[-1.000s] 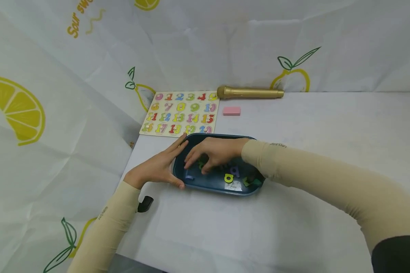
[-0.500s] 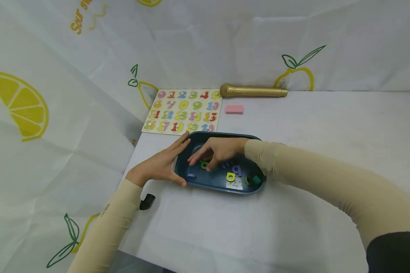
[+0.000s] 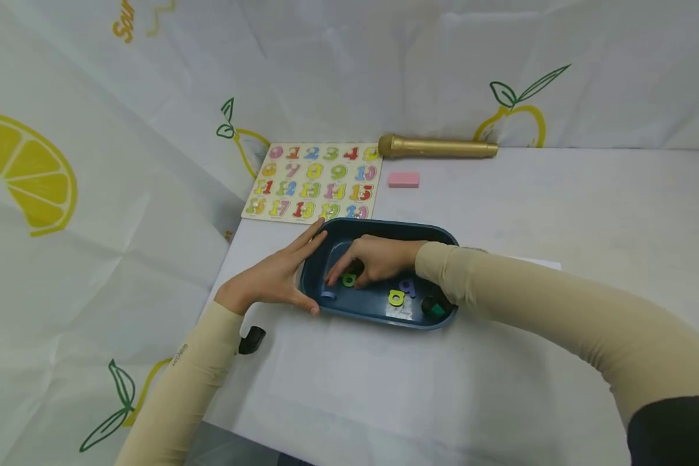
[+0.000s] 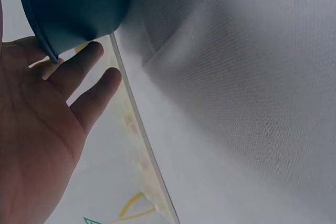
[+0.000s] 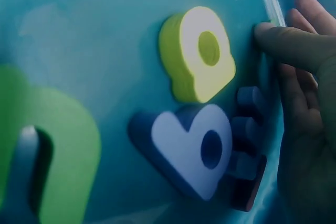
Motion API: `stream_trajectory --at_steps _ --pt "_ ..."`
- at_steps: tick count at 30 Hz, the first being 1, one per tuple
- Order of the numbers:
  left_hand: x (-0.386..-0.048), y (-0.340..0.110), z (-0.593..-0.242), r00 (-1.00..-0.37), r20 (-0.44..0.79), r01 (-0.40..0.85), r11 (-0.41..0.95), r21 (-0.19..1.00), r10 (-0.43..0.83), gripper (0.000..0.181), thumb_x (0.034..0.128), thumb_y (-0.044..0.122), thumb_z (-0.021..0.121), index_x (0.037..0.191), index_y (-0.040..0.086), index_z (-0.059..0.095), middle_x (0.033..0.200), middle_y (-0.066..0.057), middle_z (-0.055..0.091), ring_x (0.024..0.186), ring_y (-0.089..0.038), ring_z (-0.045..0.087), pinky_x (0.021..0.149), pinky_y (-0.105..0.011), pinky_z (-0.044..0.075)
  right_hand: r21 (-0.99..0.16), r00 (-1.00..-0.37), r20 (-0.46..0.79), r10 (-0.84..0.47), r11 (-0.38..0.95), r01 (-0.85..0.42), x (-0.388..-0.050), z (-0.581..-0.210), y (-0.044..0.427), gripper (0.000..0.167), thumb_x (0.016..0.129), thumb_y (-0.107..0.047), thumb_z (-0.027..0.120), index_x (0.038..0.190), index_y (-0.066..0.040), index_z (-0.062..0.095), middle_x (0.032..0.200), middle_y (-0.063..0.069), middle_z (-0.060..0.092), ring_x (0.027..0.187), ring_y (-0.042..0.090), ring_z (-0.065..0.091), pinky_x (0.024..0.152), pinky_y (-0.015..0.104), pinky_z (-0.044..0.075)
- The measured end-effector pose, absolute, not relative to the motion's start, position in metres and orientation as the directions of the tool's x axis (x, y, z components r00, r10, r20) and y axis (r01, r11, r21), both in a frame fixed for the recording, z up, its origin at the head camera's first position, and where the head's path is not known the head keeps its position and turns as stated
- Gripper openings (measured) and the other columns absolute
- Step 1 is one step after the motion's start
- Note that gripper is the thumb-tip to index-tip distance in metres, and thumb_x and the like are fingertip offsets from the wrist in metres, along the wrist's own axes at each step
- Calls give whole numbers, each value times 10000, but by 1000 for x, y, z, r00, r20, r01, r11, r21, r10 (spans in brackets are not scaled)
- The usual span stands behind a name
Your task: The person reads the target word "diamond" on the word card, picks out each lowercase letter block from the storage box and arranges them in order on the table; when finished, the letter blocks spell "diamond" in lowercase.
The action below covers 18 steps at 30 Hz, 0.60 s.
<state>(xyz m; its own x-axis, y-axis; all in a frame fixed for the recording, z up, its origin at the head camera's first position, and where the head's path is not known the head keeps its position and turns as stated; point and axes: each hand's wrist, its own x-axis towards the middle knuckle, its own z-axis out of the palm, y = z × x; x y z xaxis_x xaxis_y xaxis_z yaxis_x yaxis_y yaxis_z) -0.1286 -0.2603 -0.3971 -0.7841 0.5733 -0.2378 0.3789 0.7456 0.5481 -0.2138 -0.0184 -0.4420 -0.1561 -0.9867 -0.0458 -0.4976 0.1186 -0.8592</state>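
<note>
The left hand (image 3: 276,278) rests against the left end of a dark blue tray (image 3: 378,318), thumb at its near edge and fingers at its far corner. In the left wrist view, two fairly straight fingers lie beside the tray wall (image 4: 79,9). Inside the tray the right hand (image 3: 378,259) reaches down, thumb and index finger apart on either side of a green letter (image 3: 349,279). Near it are a yellow letter (image 5: 181,80), a purple letter (image 5: 184,145), a small purple piece (image 3: 328,295) and a larger green letter (image 5: 71,156). Fingertip contact is unclear.
Behind the tray lies a number puzzle board (image 3: 314,181). A gold microphone (image 3: 443,147) and a pink block (image 3: 404,180) sit to its right. The white table (image 3: 355,382) has its left edge near the left arm. A lemon-printed cloth (image 3: 349,71) hangs behind.
The right hand has lowered a little into the tray, and its index finger and thumb now frame the green letter. The left hand stays at the tray's end. The head view has shifted slightly.
</note>
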Motion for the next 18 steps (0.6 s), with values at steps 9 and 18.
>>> stream_trajectory --at_steps 9,18 --pt "-129 -260 -394 -788 -241 367 747 554 567 1399 644 442 971 1639 105 47 1700 -6 -110 1536 -234 92 1152 -489 318 -761 -164 57 -985 63 -646 -212 -444 -23 377 877 -9 771 1205 -194 766 1157 -170 703 1078 24 617 951 260 494" --pt "-129 -261 -396 -788 -250 369 755 542 563 1389 648 472 959 1641 121 54 1701 -2 -104 1535 -227 100 1149 -486 324 -703 -158 144 -977 11 -711 -209 -419 -18 377 905 -77 775 1270 -161 730 1207 -103 699 1129 21 605 976 268 484"
